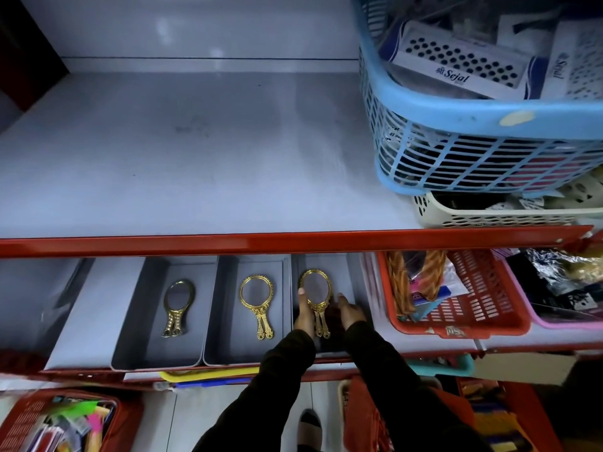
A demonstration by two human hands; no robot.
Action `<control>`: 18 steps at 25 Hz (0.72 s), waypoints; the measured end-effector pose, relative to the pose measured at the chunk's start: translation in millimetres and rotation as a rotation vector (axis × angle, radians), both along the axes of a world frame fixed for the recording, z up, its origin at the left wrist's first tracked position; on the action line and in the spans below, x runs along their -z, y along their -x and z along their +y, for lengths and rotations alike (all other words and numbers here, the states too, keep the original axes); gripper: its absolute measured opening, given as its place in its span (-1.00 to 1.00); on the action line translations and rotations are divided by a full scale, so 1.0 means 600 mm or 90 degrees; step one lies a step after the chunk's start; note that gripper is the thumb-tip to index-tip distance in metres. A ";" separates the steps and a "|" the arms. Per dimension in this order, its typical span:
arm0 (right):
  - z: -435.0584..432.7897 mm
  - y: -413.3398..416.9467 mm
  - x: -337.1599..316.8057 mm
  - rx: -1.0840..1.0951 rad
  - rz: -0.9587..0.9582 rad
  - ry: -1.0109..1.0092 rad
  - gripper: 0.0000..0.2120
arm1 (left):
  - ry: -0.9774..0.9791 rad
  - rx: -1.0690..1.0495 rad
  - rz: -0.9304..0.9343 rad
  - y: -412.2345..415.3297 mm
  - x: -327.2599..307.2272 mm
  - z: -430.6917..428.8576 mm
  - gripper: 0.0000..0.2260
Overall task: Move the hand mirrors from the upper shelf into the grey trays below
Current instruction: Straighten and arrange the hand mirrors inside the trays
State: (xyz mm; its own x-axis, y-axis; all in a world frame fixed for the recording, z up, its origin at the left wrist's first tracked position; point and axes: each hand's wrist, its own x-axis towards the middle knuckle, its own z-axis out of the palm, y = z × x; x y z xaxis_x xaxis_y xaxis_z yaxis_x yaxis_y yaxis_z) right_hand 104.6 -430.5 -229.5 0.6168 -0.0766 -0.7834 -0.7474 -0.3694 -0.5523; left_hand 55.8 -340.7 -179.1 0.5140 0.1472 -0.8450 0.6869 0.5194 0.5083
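Observation:
Three grey trays stand side by side on the lower shelf. The left tray (137,331) holds a gold hand mirror (177,305), and the middle tray (225,321) holds another gold mirror (257,298). A third gold mirror (315,288) lies in the right tray (350,275). My left hand (304,316) rests against that mirror's left side by the handle, fingers extended. My right hand (349,313) sits just right of the mirror, apart from it, fingers loosely spread. The upper shelf (195,158) shows no mirrors.
A blue basket (489,148) of packets sits on a cream basket (489,216) at the upper shelf's right. A red basket (456,298) and a pink one (567,321) stand right of the trays. The red shelf lip (261,244) overhangs the trays. More red baskets sit below.

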 end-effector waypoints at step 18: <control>-0.006 -0.004 -0.006 0.032 0.008 -0.050 -0.58 | -0.033 0.029 0.002 -0.001 -0.003 0.003 -0.28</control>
